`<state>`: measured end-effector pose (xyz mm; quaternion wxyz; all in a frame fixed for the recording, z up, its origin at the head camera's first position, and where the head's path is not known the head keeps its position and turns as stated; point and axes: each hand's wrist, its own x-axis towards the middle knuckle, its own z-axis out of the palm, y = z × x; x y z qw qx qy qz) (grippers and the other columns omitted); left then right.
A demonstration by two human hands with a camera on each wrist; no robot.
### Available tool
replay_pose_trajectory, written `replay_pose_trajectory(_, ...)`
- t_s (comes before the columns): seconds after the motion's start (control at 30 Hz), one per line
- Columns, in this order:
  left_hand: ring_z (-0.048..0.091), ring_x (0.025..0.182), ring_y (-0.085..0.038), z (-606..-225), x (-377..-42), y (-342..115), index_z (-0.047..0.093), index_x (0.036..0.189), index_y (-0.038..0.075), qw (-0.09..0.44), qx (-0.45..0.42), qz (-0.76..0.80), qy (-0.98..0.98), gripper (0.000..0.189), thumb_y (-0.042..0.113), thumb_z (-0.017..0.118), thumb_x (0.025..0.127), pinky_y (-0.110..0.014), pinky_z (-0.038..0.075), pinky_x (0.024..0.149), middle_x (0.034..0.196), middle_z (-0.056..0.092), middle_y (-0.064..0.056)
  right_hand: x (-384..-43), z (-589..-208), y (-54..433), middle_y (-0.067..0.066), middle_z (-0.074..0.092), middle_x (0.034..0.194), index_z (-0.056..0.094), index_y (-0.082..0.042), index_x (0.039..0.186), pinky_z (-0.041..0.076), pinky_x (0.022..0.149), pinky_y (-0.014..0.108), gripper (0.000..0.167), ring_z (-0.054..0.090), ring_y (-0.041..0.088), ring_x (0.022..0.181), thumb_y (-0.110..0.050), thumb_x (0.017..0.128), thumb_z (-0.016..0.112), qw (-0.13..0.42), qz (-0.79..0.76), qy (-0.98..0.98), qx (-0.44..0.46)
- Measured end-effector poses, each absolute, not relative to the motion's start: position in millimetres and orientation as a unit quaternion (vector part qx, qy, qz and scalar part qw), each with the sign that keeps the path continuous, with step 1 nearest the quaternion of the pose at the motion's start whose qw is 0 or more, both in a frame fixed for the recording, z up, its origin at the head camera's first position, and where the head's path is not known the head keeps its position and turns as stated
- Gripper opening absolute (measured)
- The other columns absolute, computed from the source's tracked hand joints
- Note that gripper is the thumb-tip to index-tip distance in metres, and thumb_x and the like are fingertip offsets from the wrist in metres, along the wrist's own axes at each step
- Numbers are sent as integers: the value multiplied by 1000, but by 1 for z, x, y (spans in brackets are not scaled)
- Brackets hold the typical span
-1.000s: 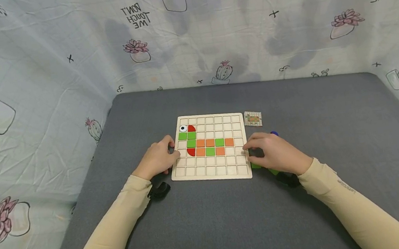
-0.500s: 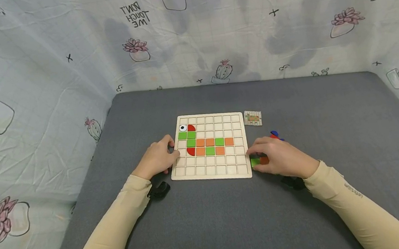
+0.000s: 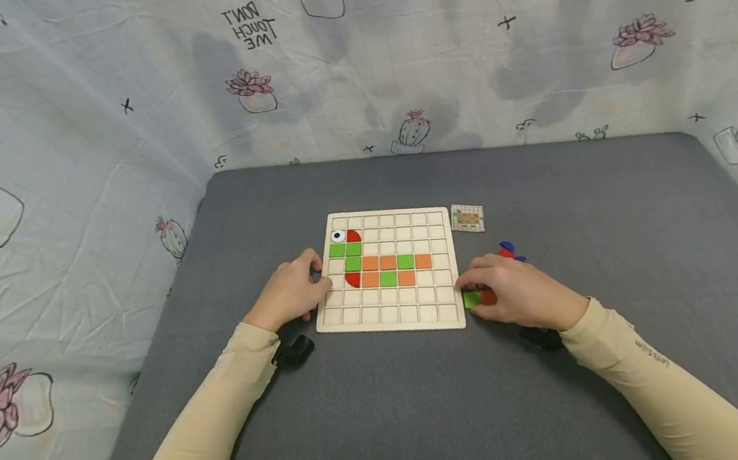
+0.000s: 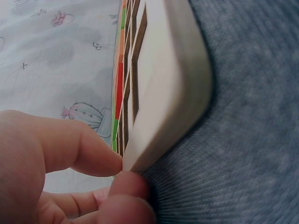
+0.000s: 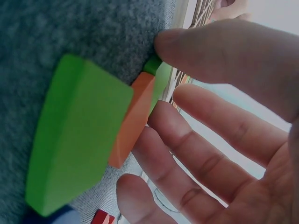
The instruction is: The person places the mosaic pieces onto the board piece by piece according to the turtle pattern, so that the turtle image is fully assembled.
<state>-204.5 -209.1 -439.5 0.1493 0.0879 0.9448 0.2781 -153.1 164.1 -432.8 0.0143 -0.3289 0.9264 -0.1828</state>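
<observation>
Grey cloth (image 3: 389, 410) underlies the square, pale-wood gridded board (image 3: 425, 294), its edge pinched by the left hand (image 3: 289, 294), while the right hand (image 3: 519, 290), fingers parted, grips nothing beside the green square tile (image 3: 471, 299) and orange tile (image 3: 488, 297), which a hasty grasp could scatter.

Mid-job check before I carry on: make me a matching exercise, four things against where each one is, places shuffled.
1. left hand
2. right hand
3. picture card
4. eye tile

A. on the board, left of a red piece
B. by a loose green tile
C. beside the board's far right corner
D. gripping the board's left rim

Pairs: 1-D, 2-B, 3-C, 4-A
</observation>
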Motion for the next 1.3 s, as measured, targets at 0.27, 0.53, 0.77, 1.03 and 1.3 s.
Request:
replay_pose_trajectory(0.27, 58, 45, -18, -438, -203, -209, 53, 119, 6, 147, 88, 281, 944, 26, 22, 57, 100, -31, 43, 50, 59, 59, -2, -154, -431, 164, 0, 68, 102, 77, -12, 113, 46, 66, 25, 33, 53, 12, 83, -4, 81, 84, 17, -183, 927, -327)
replay_pose_trajectory(0.53, 58, 46, -18, -438, -204, -209, 53, 119, 7, 148, 89, 278, 945, 25, 23, 58, 100, -31, 43, 50, 58, 58, -2, -155, -430, 164, -2, 68, 96, 78, -12, 108, 46, 64, 24, 29, 55, 11, 78, -3, 82, 83, 0, -198, 921, -336)
replay_pose_trajectory(0.77, 58, 46, -19, -438, -204, -209, 53, 120, 7, 151, 89, 278, 944, 25, 23, 57, 101, -31, 44, 50, 57, 58, -2, -159, -426, 161, -4, 66, 92, 81, -13, 101, 46, 58, 20, 21, 54, 4, 66, -3, 83, 83, -30, -228, 904, -361)
replay_pose_trajectory(1.03, 59, 45, -19, -439, -204, -209, 52, 120, 7, 150, 90, 276, 945, 26, 23, 57, 101, -31, 44, 50, 57, 58, -2, -165, -421, 148, -1, 67, 101, 80, -11, 103, 47, 61, 23, 23, 58, 9, 70, -2, 82, 82, -23, -249, 899, -359)
replay_pose_trajectory(1.3, 59, 46, -19, -440, -204, -209, 53, 120, 7, 148, 92, 277, 945, 26, 23, 58, 100, -31, 44, 50, 58, 59, -3, -177, -421, 130, -1, 68, 100, 77, -11, 103, 50, 66, 26, 19, 62, 15, 76, -5, 85, 78, -18, -253, 902, -350)
